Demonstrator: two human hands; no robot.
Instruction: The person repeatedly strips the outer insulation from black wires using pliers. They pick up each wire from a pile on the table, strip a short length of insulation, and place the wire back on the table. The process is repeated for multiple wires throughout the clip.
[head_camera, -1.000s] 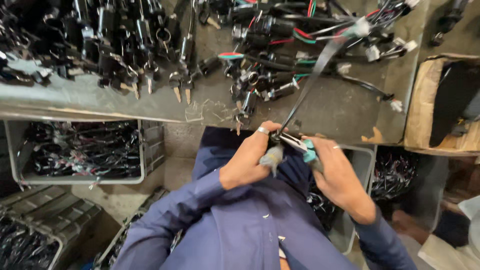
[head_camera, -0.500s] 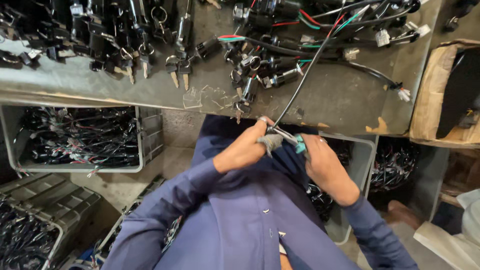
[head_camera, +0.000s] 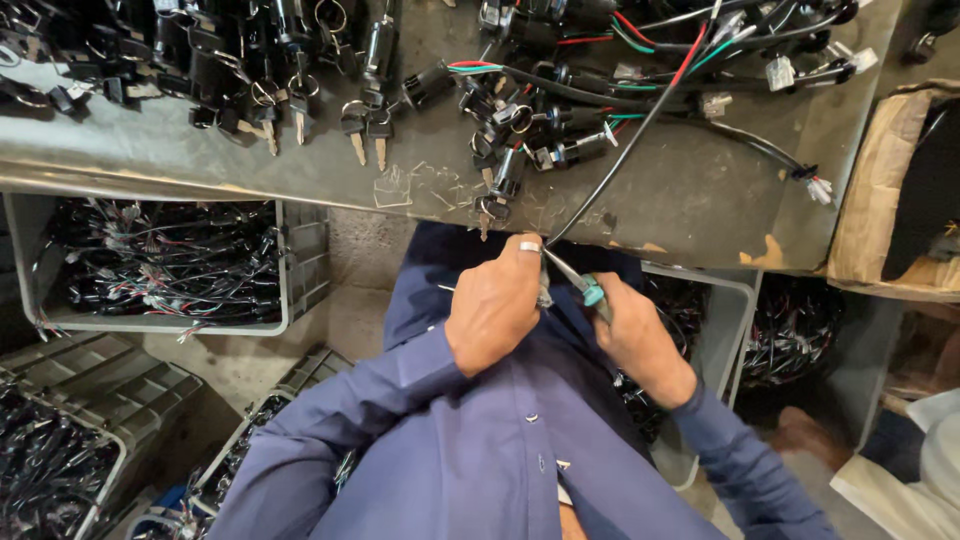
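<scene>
Change since earlier frame: both of my hands sit slightly lower and nearer my chest than half a second ago; the tabletop edge has slid up in view.
Left hand (head_camera: 492, 312): closed in a fist, ring on one finger, gripping the near end of a black cable (head_camera: 640, 130); what lies inside the fist I cannot tell.
Right hand (head_camera: 640, 340): closed around a teal-handled tool (head_camera: 580, 285), whose thin metal tip points toward the left hand's knuckles.
Black cable: runs from between my hands up and to the right across the tabletop (head_camera: 700, 190), ending among red, green and black wires.
Position of work: just below the tabletop's near edge, in front of my blue shirt (head_camera: 480, 450).
Key switches (head_camera: 365, 125): black lock barrels with keys hanging, spread along the tabletop's far left and centre, well apart from my hands.
Left grey bin (head_camera: 285, 270): under the tabletop, filled with black wire harnesses.
Right grey bin (head_camera: 725, 320): beside my right forearm, also holding dark harnesses.
Cardboard box (head_camera: 880, 190): at the right edge.
</scene>
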